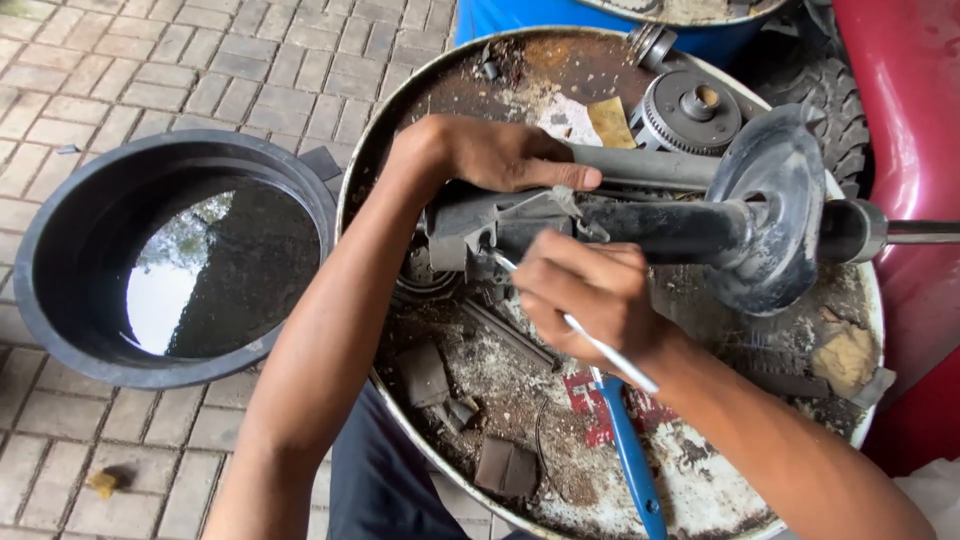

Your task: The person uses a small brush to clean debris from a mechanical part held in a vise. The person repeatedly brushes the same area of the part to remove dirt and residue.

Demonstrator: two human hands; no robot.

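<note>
A dark, greasy shock strut point(660, 228) with a round spring seat point(772, 205) lies across the top of a rusty drum point(560, 70). My left hand point(490, 155) presses down on the strut's bracket end point(470, 228). My right hand point(590, 295) holds a thin metal tool point(610, 352) like a pen, with its tip at the bracket. A blue-handled tool point(632, 455) lies on the drum under my right forearm.
A black tub point(60, 230) of dark liquid stands on the paved floor at the left. A toothed gear part point(688, 110), rubber scraps point(505, 465) and a lump of rag point(845, 358) litter the drum. A red vehicle body point(910, 130) and a tyre point(835, 95) stand at the right.
</note>
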